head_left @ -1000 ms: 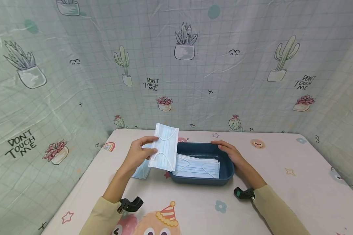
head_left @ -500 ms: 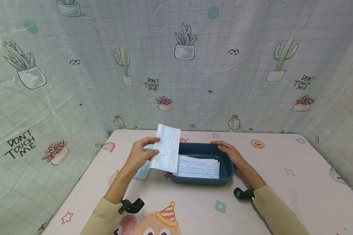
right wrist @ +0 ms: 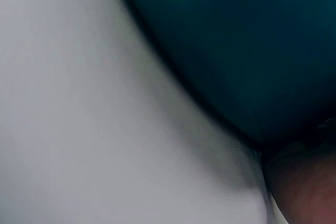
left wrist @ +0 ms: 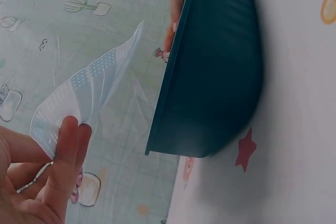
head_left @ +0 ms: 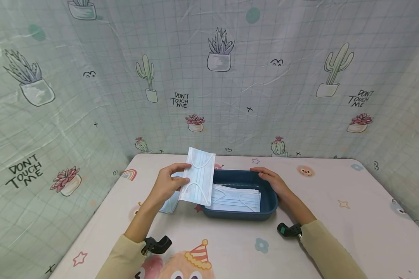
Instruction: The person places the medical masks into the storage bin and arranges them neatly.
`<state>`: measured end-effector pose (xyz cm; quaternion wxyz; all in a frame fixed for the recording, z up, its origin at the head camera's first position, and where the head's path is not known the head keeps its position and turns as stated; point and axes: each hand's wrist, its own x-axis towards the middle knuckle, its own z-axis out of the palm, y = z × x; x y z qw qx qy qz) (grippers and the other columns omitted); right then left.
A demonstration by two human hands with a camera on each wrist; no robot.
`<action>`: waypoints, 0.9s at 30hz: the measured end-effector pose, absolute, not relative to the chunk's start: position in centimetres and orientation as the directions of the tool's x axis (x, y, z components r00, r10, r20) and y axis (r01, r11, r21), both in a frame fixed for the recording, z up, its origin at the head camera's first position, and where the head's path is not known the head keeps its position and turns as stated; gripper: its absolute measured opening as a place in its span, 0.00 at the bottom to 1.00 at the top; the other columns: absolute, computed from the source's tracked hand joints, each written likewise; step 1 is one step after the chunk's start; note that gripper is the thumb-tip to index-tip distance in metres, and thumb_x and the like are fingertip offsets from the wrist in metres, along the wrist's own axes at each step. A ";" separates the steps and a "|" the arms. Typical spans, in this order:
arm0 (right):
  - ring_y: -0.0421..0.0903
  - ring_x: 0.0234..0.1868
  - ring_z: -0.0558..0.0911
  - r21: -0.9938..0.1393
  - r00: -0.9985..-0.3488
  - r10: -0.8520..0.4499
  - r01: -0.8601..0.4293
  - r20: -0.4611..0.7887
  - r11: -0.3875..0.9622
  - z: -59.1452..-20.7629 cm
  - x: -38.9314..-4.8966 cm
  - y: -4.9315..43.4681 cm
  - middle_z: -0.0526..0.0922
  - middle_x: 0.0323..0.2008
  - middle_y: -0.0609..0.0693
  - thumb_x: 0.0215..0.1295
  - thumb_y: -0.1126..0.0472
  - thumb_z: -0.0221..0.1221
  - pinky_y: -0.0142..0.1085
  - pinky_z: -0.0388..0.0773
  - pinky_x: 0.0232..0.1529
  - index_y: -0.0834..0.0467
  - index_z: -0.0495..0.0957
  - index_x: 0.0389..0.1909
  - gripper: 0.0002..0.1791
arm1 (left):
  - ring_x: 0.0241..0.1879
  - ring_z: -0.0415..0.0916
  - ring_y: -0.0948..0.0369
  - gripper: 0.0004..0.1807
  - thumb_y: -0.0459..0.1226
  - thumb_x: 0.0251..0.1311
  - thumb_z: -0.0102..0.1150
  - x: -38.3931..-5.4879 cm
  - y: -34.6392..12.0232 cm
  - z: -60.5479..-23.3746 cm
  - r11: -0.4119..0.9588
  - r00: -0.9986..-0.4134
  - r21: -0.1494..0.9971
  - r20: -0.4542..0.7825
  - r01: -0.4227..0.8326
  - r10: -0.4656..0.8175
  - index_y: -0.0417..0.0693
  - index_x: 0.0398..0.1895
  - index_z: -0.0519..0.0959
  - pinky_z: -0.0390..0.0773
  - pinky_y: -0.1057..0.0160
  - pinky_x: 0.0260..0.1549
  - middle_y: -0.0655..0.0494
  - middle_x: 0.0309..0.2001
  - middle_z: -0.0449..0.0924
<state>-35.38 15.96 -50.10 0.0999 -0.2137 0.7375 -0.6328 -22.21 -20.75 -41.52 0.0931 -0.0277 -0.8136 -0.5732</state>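
Note:
My left hand (head_left: 167, 184) pinches a light blue face mask (head_left: 198, 176) by its left edge and holds it upright just left of a dark blue tray (head_left: 270, 199). In the left wrist view the mask (left wrist: 89, 87) curves up from my fingers (left wrist: 65, 153) beside the tray's outer wall (left wrist: 220, 66). A stack of face masks (head_left: 235, 197) lies flat inside the tray. My right hand (head_left: 272, 182) rests against the tray's right rim with fingers laid along it. The right wrist view shows only the tray wall (right wrist: 236, 40) up close.
Another light blue mask (head_left: 170, 203) lies on the table under my left hand. The table (head_left: 335, 217) has a white cartoon-print cover. Cactus-print sheets (head_left: 230, 77) wall in the back and both sides. Black wrist mounts (head_left: 156, 245) sit on both forearms.
The left hand has carried the held mask slightly to the right, toward the tray. The right hand and the tray have stayed put.

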 end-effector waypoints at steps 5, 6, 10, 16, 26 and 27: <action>0.60 0.82 0.55 -0.978 -0.891 -0.438 -0.179 0.116 0.104 -50.1 -35.4 16.0 0.64 0.78 0.59 0.83 0.56 0.44 0.62 0.44 0.82 0.61 0.69 0.73 0.24 | 0.37 0.87 0.57 0.25 0.27 0.63 0.64 -22.3 -20.6 -41.6 0.347 -0.981 0.925 0.185 0.154 -0.057 0.44 0.64 0.80 0.86 0.64 0.33 0.40 0.64 0.76; 0.60 0.82 0.55 -0.978 -0.892 -0.437 -0.180 0.118 0.104 -50.0 -35.4 16.0 0.64 0.78 0.59 0.83 0.56 0.44 0.62 0.44 0.82 0.61 0.69 0.73 0.24 | 0.37 0.87 0.57 0.25 0.27 0.63 0.64 -22.4 -20.6 -41.6 0.351 -0.981 0.924 0.184 0.153 -0.057 0.45 0.64 0.80 0.86 0.64 0.33 0.41 0.64 0.76; 0.60 0.82 0.55 -0.977 -0.890 -0.439 -0.185 0.123 0.102 -50.0 -35.4 16.1 0.64 0.78 0.60 0.83 0.57 0.44 0.62 0.44 0.82 0.62 0.69 0.73 0.25 | 0.37 0.86 0.57 0.25 0.28 0.63 0.64 -22.4 -20.4 -41.8 0.364 -0.982 0.920 0.178 0.144 -0.062 0.46 0.64 0.80 0.86 0.64 0.33 0.42 0.64 0.76; 0.60 0.82 0.55 -0.976 -0.888 -0.444 -0.190 0.123 0.110 -50.1 -35.4 16.1 0.64 0.78 0.60 0.83 0.57 0.44 0.63 0.43 0.81 0.61 0.70 0.73 0.24 | 0.37 0.86 0.57 0.25 0.28 0.63 0.64 -22.3 -20.2 -41.9 0.362 -0.984 0.923 0.164 0.127 -0.073 0.47 0.64 0.80 0.85 0.64 0.33 0.43 0.65 0.76; 0.60 0.82 0.55 -0.975 -0.886 -0.446 -0.196 0.129 0.106 -50.1 -35.5 16.0 0.64 0.78 0.60 0.83 0.56 0.45 0.63 0.43 0.82 0.61 0.70 0.73 0.24 | 0.38 0.86 0.56 0.24 0.28 0.63 0.64 -22.1 -20.2 -41.7 0.363 -0.983 0.921 0.173 0.139 -0.064 0.47 0.64 0.80 0.85 0.64 0.33 0.43 0.65 0.76; 0.60 0.82 0.55 -0.975 -0.886 -0.446 -0.195 0.128 0.106 -50.1 -35.4 16.0 0.64 0.78 0.60 0.83 0.56 0.45 0.63 0.43 0.82 0.61 0.70 0.73 0.24 | 0.38 0.86 0.56 0.24 0.28 0.63 0.64 -22.1 -20.2 -41.7 0.363 -0.983 0.921 0.174 0.139 -0.064 0.47 0.64 0.80 0.85 0.64 0.33 0.43 0.65 0.76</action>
